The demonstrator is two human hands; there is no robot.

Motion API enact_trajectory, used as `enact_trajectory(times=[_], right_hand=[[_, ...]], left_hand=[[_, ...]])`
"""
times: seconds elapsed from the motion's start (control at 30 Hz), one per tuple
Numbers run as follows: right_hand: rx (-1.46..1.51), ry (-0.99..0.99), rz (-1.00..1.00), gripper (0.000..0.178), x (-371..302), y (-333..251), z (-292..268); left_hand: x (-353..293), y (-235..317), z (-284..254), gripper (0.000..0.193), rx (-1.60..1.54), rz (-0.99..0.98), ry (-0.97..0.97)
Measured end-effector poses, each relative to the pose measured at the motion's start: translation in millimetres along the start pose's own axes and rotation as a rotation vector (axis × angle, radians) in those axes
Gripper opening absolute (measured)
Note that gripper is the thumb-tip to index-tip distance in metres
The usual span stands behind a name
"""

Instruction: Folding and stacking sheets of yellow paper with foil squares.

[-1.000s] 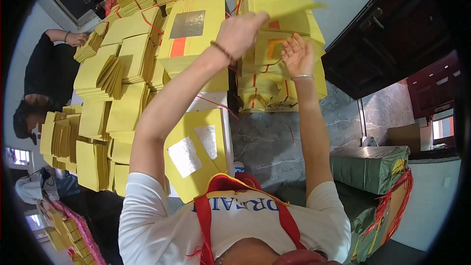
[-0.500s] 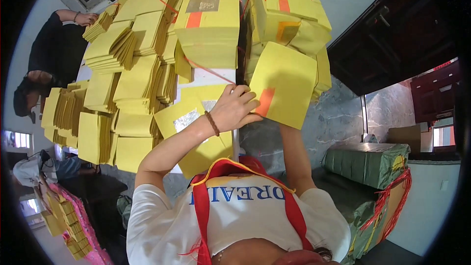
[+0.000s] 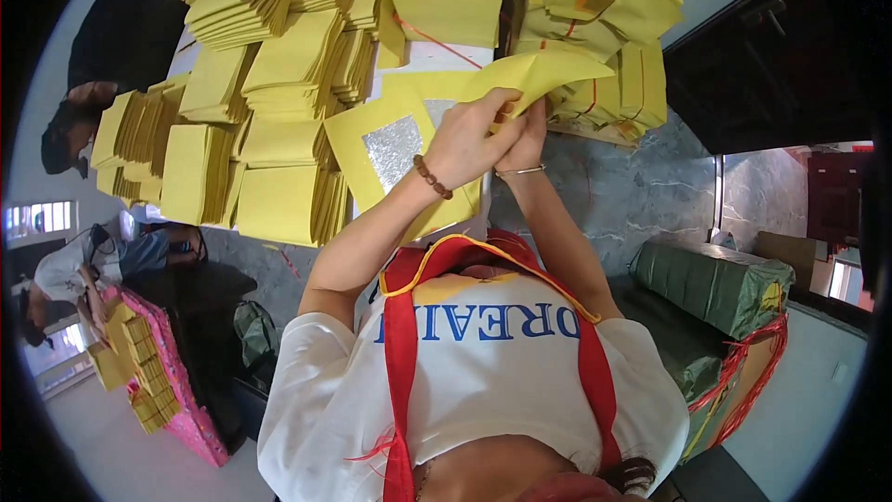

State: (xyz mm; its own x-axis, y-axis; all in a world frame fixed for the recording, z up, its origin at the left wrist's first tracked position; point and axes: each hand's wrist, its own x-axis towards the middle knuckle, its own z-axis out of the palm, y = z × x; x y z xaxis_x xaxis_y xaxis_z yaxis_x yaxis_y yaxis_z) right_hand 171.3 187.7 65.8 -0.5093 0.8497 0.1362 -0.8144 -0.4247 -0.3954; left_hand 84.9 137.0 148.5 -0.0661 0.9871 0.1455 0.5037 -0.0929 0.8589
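A yellow sheet of joss paper [image 3: 539, 77] is held up off the table, bent into a curve, its far end reaching right. My left hand [image 3: 476, 138], at the end of the arm with a brown bead bracelet, pinches the sheet's near edge. Close against it, my right hand [image 3: 530, 141] grips the same edge from beneath; some of its fingers are hidden behind the paper. Below my left wrist lies another yellow sheet with a silver foil square [image 3: 390, 151], overlapping more sheets on the white table.
Folded yellow paper stacks [image 3: 288, 65] crowd the table's left side. Tall bundles [image 3: 446, 0] stand at the far edge, with tied ones [image 3: 604, 37] at right. A person in black [image 3: 125, 37] reaches in from the left. Green wrapped bales [image 3: 715, 293] sit at lower right.
The sheet has gone from lying broad and flat toward me to edge-on and curved. My right hand, hidden beneath it before, now shows beside my left. The whole view has shifted.
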Motion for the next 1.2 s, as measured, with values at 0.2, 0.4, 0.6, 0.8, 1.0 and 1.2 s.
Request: enact_trajectory(times=[0.2,0.4,0.6,0.8,1.0,1.2], right_hand=[[0.077,0.187,0.093,0.037,-1,26,56],[-0.096,0.234,0.254,0.027,-10,32,43],[-0.147,0.386,0.501,0.035,-23,44,-4],[0.062,0.259,0.326,0.046,-32,29,-8],[-0.023,0.276,0.286,0.045,-31,37,-14],[-0.094,0.29,0.248,0.039,-35,40,-17]], left_hand=[[-38,22,-46,0.025,0.497,0.179,0.133],[-60,-5,-19,0.025,0.442,0.124,0.211],[-73,-54,12,0.029,0.059,-0.145,0.257],[-80,-62,30,0.026,0.117,-0.116,0.288],[-80,-87,40,0.027,-0.224,-0.212,0.24],[-80,-101,33,0.022,-0.692,-0.408,0.15]])
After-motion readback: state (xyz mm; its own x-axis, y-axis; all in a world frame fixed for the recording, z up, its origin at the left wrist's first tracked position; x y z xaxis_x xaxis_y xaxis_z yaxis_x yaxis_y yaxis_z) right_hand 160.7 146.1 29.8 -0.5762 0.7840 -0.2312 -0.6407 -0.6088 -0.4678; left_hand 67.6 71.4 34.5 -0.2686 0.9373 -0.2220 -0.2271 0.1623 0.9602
